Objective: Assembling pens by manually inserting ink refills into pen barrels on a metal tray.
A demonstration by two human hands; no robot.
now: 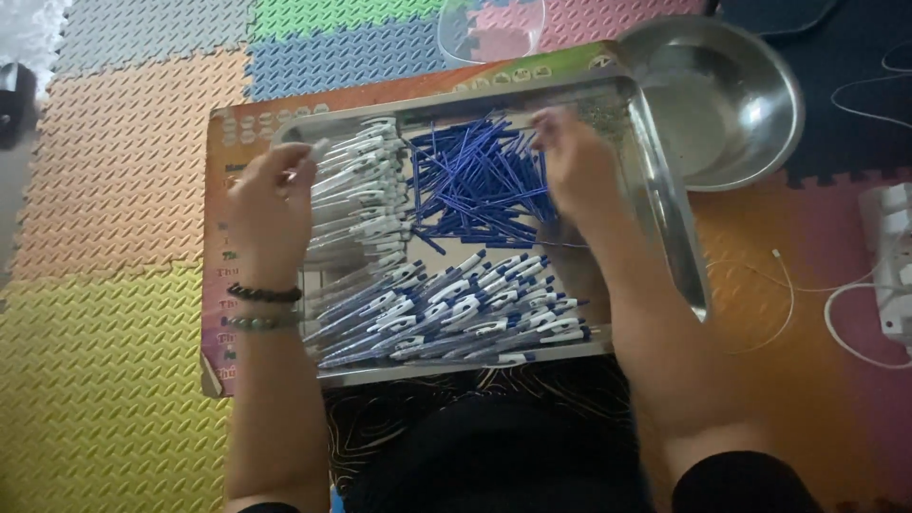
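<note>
The left hand (271,204) hovered over the left end of the metal tray (679,223), fingers pinched around a white pen barrel (313,152). Blue refills (475,185) lay heaped mid-tray. The right hand (575,161) reached into them, blurred; its grip couldn't be told. A steel bowl (722,95) sat right of the tray.

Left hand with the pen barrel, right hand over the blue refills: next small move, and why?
Probably: the right hand pinches one refill from the blue refills and carries it toward the left hand. The left hand holds a white pen barrel raised, while the right hand's fingers hover over the pile, seemingly empty, though blurred.
</note>
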